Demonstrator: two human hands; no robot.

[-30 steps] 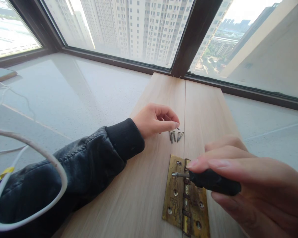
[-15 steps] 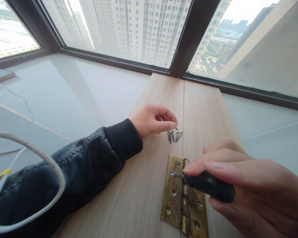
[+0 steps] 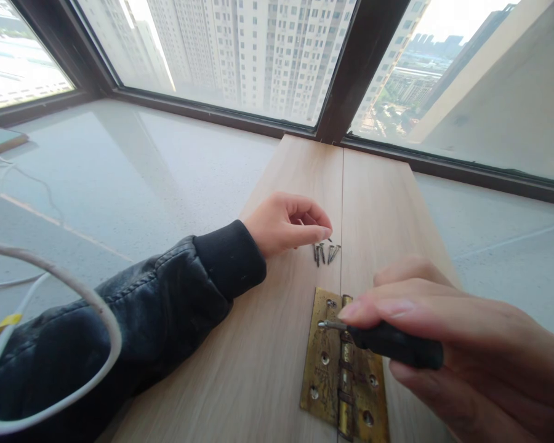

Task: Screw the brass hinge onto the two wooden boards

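A worn brass hinge (image 3: 325, 381) lies flat across the seam of two light wooden boards (image 3: 268, 344). My right hand (image 3: 447, 344) is closed round a black-handled screwdriver (image 3: 394, 343), whose metal tip rests over the hinge's left leaf. My left hand (image 3: 289, 224), in a black sleeve, rests on the left board with fingers curled and pinched beside a small cluster of dark screws (image 3: 325, 252). What the pinched fingertips hold, if anything, is hidden.
The boards lie on a pale stone sill (image 3: 133, 178) that runs up to dark window frames (image 3: 346, 74), with high-rise buildings outside. A white cable (image 3: 99, 307) loops at the near left. A flat tablet-like object (image 3: 2, 140) lies at the far left.
Almost nothing has moved. My right hand with the screwdriver has shifted very slightly over the hinge; my left hand stays by the screws.
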